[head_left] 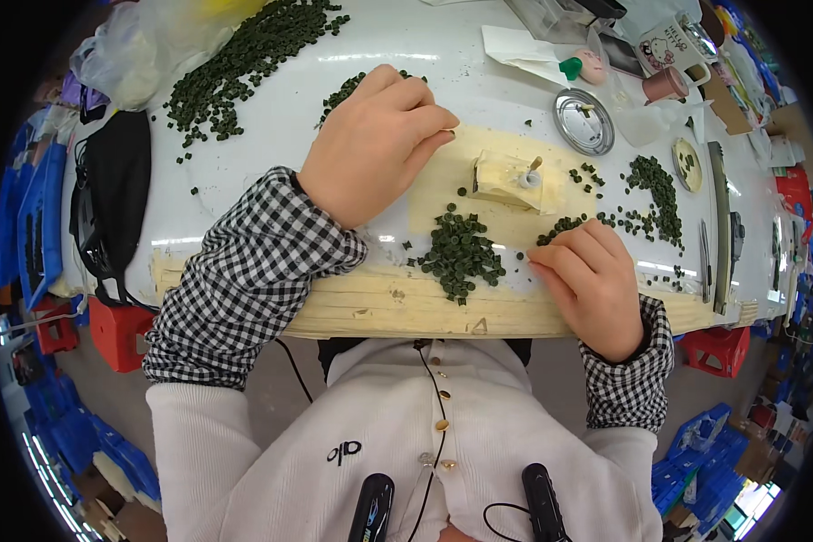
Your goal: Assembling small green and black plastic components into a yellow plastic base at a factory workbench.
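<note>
My left hand [379,144] hovers over the worktable with its thumb and forefinger pinched together. A tiny dark spot shows at those fingertips, too small to name. My right hand [596,285] rests near the table's front edge, its fingertips also pinched. Just left of them lies one small dark green piece [519,256]; whether the fingers hold another is hidden. Between my hands is a pile of small dark green pieces [461,253]. Behind that pile sits a tape-covered block [501,178] with a white collar [528,179] and a short upright brass-coloured pin.
More green pieces lie in a large heap [235,68] far left and a pile [655,194] at right. A round metal dish [584,122], a small plate [686,164], tweezers [705,262] and a mug [664,45] stand right. A black face mask [117,181] lies left.
</note>
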`<state>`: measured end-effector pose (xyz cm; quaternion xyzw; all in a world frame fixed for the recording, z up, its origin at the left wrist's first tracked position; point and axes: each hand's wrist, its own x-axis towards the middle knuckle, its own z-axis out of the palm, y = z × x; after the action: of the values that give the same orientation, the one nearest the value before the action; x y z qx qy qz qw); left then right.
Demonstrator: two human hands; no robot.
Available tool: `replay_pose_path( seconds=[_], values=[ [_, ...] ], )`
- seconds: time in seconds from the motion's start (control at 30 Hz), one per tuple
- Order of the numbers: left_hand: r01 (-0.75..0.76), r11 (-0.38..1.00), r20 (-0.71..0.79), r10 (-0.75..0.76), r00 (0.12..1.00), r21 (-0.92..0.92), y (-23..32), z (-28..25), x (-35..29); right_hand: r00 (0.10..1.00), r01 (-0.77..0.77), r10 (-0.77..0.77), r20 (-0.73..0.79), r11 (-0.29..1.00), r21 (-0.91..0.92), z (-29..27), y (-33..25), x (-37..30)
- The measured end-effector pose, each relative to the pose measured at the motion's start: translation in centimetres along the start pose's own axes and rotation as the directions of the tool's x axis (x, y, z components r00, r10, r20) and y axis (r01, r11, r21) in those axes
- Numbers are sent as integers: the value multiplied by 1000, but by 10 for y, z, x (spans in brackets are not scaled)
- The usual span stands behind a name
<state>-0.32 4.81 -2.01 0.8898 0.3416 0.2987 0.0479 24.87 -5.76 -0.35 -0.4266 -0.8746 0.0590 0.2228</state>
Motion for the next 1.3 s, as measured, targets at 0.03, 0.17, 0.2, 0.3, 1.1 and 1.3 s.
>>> replay_pose_path(
  seconds=[0.03,0.17,0.2,0.3,1.1,1.3],
  values=[
    [-26,999,-8,27,1000,43,1,5,2,1000,3,-3,2,1000,4,1,0,0],
    [-1,991,36,-4,999,136,1,14,3,999,26,-26,-21,1000,6,8,1,-1],
    [-27,989,4,27,1000,145,-1,14,5,999,29,-29,-17,1000,-10,8,-1,0],
    [-31,989,-5,32,999,142,1,12,6,998,54,-53,28,997,-48,9,0,-2],
    [486,-149,508,-232,829,-861,42,-24,-14,875,-333,320,363,-147,932,-2,-1,31],
    [486,-183,519,-278,808,-855,46,-23,-11,882,-304,343,322,-108,947,0,-3,31]
  ],
)
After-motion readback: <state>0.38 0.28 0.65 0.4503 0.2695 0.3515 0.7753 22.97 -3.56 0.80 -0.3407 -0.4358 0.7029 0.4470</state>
